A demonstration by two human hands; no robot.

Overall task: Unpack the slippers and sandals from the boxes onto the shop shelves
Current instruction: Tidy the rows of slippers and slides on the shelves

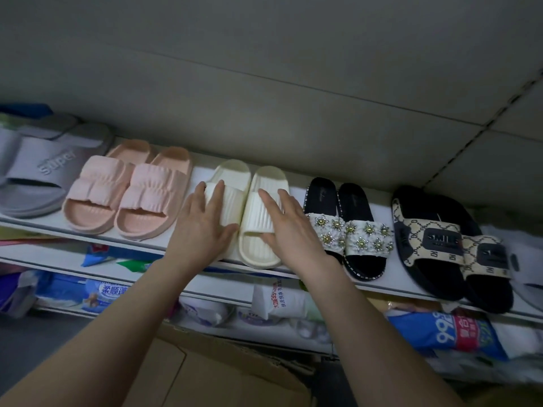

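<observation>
- Head view: L hand [202,227] lies flat on the left slipper of the cream pair [255,212]. Fingers are straight over the strap and the thumb is out toward the gap, so it's released, not grasping.
- R hand [293,230] is the same on the right slipper: straight fingers across the strap, thumb on the footbed, no curl.
- The cream pair is already on the shelf [382,207], toes at the front edge. It sits between the pink pair [129,189] and the beaded sandals [352,233]. Grey pair [38,171] is far left, SMILE slides [435,239] far right.
- Step, prob.: squaring up the cream pair after placing it.
- Next, I'd guess: lift both hands off w/o dragging the slippers, then go down to the box [229,374] below for another pair. The row looks nearly full, so it needs a free spot.
</observation>
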